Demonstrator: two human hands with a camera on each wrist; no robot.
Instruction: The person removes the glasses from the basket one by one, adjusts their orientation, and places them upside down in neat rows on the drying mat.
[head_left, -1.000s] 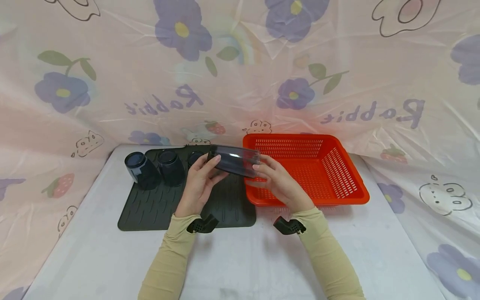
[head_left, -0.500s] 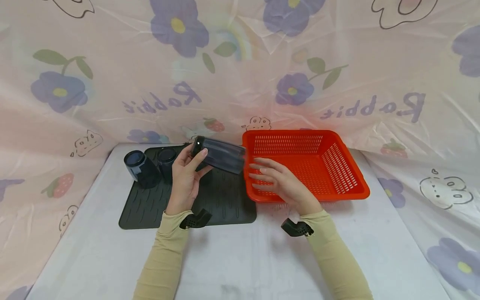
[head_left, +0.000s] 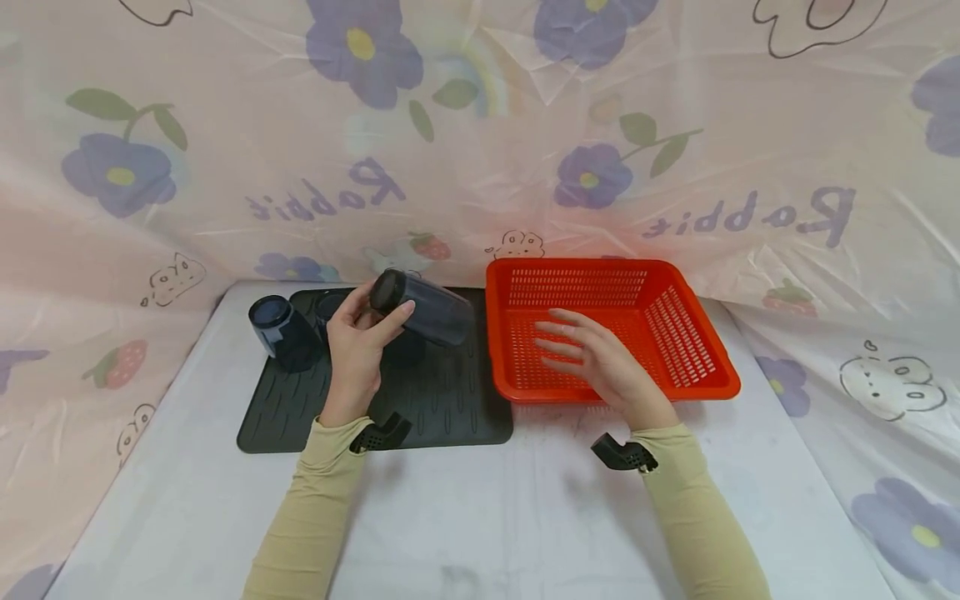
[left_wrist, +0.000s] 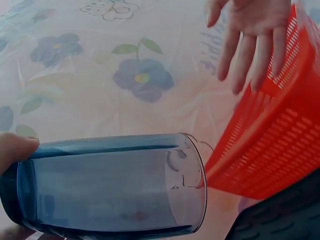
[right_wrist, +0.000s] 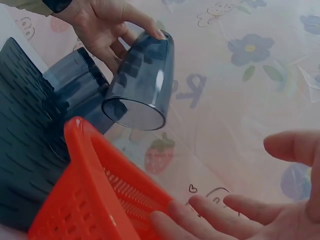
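Observation:
A dark translucent drinking glass [head_left: 442, 315] is tilted above the black ridged drying mat [head_left: 450, 408]. My left hand [head_left: 356, 350] grips it near the base, thumb on the near side. Its mouth points right and somewhat down; the left wrist view shows the clear glass [left_wrist: 115, 185] holding nothing. My right hand [head_left: 611, 362], fingers spread, hovers over the red basket [head_left: 615, 396] and holds nothing. Upside down at the mat's left end stands another glass [head_left: 285, 335]. A further glass [head_left: 327, 302] is partly behind my left hand, and a dark glass [head_left: 405, 348] shows beneath the held one.
The basket, with slotted walls, stands right of the mat on a white-covered table [head_left: 465, 517]. Close behind and at both sides hangs a flowered curtain [head_left: 480, 192]. Each wrist carries a small black camera.
Both hands were on the glass a second ago. The right hand has let go and moved right over the basket. The left hand has carried the glass left, tipping its mouth lower.

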